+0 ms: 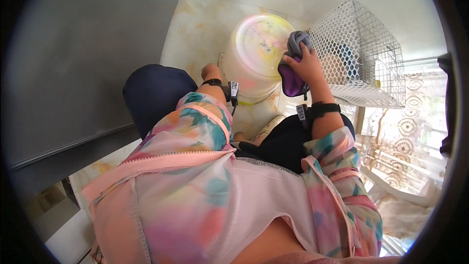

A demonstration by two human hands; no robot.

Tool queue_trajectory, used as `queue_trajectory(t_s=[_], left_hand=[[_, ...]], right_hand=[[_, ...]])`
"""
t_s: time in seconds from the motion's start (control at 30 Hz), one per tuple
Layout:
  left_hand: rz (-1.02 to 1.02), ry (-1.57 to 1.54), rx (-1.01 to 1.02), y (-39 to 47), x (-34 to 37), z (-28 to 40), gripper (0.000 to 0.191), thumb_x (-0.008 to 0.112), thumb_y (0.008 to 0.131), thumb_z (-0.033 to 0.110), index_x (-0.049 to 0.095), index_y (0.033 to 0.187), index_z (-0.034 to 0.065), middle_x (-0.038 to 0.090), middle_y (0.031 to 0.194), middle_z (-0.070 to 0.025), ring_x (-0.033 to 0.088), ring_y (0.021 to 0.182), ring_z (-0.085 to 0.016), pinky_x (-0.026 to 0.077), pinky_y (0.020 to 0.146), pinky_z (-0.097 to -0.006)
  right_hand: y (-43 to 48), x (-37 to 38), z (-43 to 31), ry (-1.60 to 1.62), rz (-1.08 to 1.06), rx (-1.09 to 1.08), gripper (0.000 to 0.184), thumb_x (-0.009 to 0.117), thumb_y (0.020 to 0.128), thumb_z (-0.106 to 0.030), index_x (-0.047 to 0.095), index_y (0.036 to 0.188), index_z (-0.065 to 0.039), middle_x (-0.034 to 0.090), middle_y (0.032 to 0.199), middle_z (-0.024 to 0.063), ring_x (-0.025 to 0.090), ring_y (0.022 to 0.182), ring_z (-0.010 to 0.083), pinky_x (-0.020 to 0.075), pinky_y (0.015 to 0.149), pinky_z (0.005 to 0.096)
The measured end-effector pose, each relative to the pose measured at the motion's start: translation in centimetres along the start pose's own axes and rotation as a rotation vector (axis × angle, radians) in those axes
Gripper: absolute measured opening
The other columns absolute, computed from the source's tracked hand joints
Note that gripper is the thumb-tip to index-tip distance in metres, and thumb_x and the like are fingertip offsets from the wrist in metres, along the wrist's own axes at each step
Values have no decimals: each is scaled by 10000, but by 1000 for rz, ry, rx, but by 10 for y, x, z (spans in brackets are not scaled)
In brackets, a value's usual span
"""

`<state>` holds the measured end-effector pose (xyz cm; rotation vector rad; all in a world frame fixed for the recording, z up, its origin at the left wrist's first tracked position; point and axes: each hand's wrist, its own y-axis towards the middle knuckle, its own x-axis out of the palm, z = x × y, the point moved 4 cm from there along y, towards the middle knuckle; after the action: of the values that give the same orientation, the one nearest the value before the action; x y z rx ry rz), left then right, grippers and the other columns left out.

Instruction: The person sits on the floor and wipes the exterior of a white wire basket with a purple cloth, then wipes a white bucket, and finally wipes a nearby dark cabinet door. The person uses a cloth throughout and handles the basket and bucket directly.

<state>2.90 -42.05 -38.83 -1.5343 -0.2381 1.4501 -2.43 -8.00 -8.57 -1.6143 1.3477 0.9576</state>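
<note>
My right hand (307, 66) holds a bunched grey and purple cloth (293, 77) beside the right edge of a translucent plastic tub (253, 49). The tub's round face, tinted yellow and pink, is turned up towards me. At the tub's left side is my left hand (210, 71), partly seen; its fingers are hidden, so whether it grips the tub cannot be told. Both wrists carry black straps with small devices.
A white wire cage (357, 51) stands right of the tub, things showing behind its mesh. A large grey panel (84, 44) rises at the left. Patterned curtains (406, 128) hang at the right. The floor (190, 33) is marble-patterned.
</note>
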Motion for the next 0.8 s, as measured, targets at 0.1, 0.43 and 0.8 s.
queue_trajectory(t_s=[0.1, 0.43, 0.8], left_hand=[[94, -94, 58, 2, 22, -20, 285, 546, 899, 211, 675, 1044, 3, 657, 1112, -201, 645, 1017, -339, 534, 846, -435], [-164, -929, -295, -12, 46, 3, 571, 344, 970, 425, 501, 1278, -30, 601, 1199, -200, 582, 1071, -349, 456, 923, -427], [-386, -1348, -249, -19, 50, 13, 568, 348, 969, 452, 512, 1279, 5, 603, 1206, -168, 588, 1047, -333, 468, 897, -423]], right_hand=[[1, 17, 8, 23, -46, 123, 1034, 769, 696, -528, 279, 1469, -48, 351, 1372, 378, 455, 1210, 516, 415, 1019, 457], [18, 26, 35, 195, -262, 277, 1098, 792, 682, -508, 249, 1444, 67, 447, 1301, 372, 486, 1209, 464, 423, 1017, 416], [22, 26, 43, 256, -277, 243, 1096, 802, 661, -490, 256, 1458, 28, 481, 1262, 364, 515, 1159, 458, 440, 989, 419]])
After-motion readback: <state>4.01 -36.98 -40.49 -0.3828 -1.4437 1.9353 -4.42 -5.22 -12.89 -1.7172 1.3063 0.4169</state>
